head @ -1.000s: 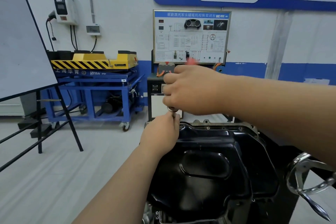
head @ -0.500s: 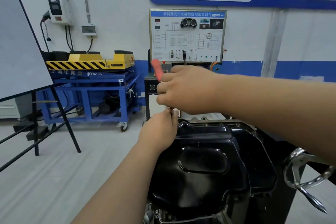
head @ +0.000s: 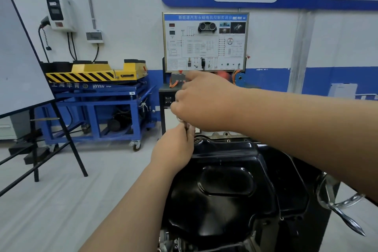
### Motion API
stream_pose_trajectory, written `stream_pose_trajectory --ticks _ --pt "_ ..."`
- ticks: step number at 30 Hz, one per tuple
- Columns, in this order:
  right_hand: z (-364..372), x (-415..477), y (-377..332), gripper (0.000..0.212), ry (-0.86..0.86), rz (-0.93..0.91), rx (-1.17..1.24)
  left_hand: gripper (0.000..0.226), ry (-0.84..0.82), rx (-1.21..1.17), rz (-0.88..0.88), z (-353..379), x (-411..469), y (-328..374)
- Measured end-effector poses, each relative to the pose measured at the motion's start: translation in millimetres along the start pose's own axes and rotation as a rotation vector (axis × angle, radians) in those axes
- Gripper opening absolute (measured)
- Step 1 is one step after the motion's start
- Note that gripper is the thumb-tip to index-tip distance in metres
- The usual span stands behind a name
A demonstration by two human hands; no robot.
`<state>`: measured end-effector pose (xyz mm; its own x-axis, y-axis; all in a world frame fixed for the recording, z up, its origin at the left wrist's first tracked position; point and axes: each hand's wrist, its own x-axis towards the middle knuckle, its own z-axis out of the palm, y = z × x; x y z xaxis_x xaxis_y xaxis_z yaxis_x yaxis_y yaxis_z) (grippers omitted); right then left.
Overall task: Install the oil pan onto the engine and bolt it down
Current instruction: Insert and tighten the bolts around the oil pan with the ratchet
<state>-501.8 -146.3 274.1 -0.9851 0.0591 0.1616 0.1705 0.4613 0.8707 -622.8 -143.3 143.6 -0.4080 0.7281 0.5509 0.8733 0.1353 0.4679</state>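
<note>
Head view: the black oil pan (head: 223,186) sits on the engine (head: 219,134), its domed underside facing up. At the pan's far left corner the left hand (head: 173,147) reaches forward on a straight forearm, its fingers curled round the thin metal shaft of a tool (head: 185,125). Just above it the right hand (head: 202,102) crosses over the pan from the right, knuckles toward the camera, fisted over the tool's upper end, which it mostly hides. A chrome handle (head: 343,208) stands off the pan's right side.

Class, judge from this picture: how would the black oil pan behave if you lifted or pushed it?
The oil pan looks like pressed sheet metal, so it is probably stiff. Its glossy paint may make it slippery. Lying broad and low on the engine, it seems unlikely to tip.
</note>
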Motion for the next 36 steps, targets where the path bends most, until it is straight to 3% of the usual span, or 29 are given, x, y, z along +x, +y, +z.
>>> stream_pose_trajectory --ticks 4,6,9,11,13,15,17,19,21,24,27,30,33,36 --pt "3 1 -15 0.039 -0.190 0.342 0.327 0.033 -0.099 0.118 -0.035 -1 -3 0" --pt "4 2 -11 0.037 -0.167 0.246 0.302 0.029 -0.093 0.130 0.002 -1 -2 -2" --pt "3 1 4 0.011 -0.017 -0.085 0.069 0.030 -0.046 0.041 0.024 -1 0 1" --pt "2 1 10 0.022 0.024 -0.161 0.021 0.034 -0.032 -0.001 0.022 -1 -1 2" --pt "3 2 3 0.027 0.034 -0.079 0.051 0.034 -0.038 0.034 0.021 -2 -3 3" --pt "4 1 -8 0.012 -0.028 0.142 0.155 0.024 -0.077 0.152 -0.011 -3 -3 3" --pt "8 -2 -13 0.026 -0.142 0.337 0.392 0.022 -0.121 0.167 -0.051 -1 -3 0" --pt "9 -3 -13 0.017 -0.116 0.255 0.370 0.021 -0.117 0.129 -0.031 -1 -3 -1" --pt "11 -3 -8 0.008 0.034 0.021 0.186 0.024 -0.086 0.128 0.036 -3 -3 2" --pt "12 -3 15 0.022 0.066 -0.121 0.072 0.031 -0.048 -0.011 -0.003 -5 -4 4" --pt "13 -2 6 0.017 0.009 0.098 0.186 0.023 -0.068 -0.015 -0.011 -2 -2 5" --pt "18 0 -16 0.032 -0.119 0.319 0.480 0.015 -0.167 0.164 -0.071 -2 1 4" --pt "20 -1 -12 0.018 0.052 0.100 0.292 0.021 -0.137 0.128 0.083 -4 -2 0" --pt "20 -4 8 0.020 0.075 -0.106 0.114 0.028 -0.098 0.009 0.043 -6 -2 4"
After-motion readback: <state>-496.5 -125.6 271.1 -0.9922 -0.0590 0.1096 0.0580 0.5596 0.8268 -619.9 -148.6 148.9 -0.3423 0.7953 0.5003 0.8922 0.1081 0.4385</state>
